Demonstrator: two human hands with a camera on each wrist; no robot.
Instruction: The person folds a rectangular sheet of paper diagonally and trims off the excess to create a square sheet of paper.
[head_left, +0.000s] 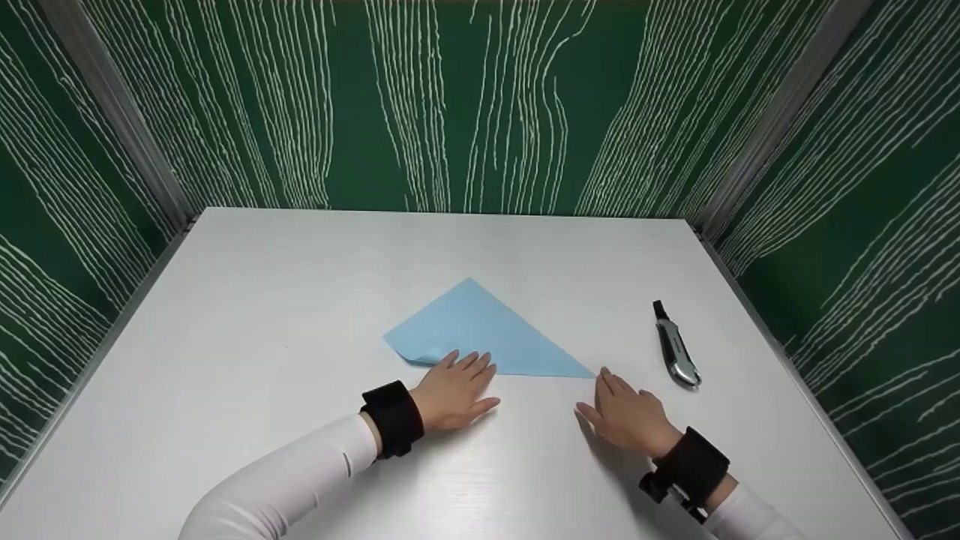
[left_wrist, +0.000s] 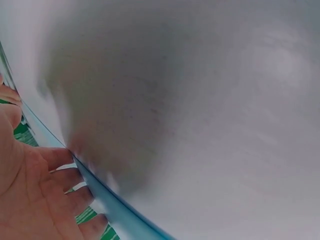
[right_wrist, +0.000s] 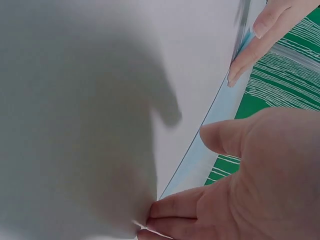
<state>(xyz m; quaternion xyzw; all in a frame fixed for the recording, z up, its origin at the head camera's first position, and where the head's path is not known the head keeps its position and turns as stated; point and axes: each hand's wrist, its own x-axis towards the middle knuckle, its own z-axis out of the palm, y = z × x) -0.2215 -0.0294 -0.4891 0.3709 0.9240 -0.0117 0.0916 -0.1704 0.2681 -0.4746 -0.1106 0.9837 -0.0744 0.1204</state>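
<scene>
A light blue sheet of paper [head_left: 480, 322], folded into a triangle, lies on the white table [head_left: 300, 270]. Its long edge faces me, and the left corner curls slightly upward. My left hand [head_left: 456, 394] rests with extended fingertips on the near edge, left of its middle. At the sharp right corner, the fingertips of my right hand [head_left: 630, 412] touch the paper, fingers straight and thumb apart. The left wrist view shows the left palm [left_wrist: 40, 195] and fingers along the blue edge. From the right wrist, the right hand [right_wrist: 270, 165] appears at the corner, the left hand farther along.
A grey and black utility knife [head_left: 677, 349] lies on the table to the right of the paper. Green panels with white wavy lines [head_left: 510, 105] stand behind the table and at both sides. Metal posts [head_left: 772, 112] rise at the back corners.
</scene>
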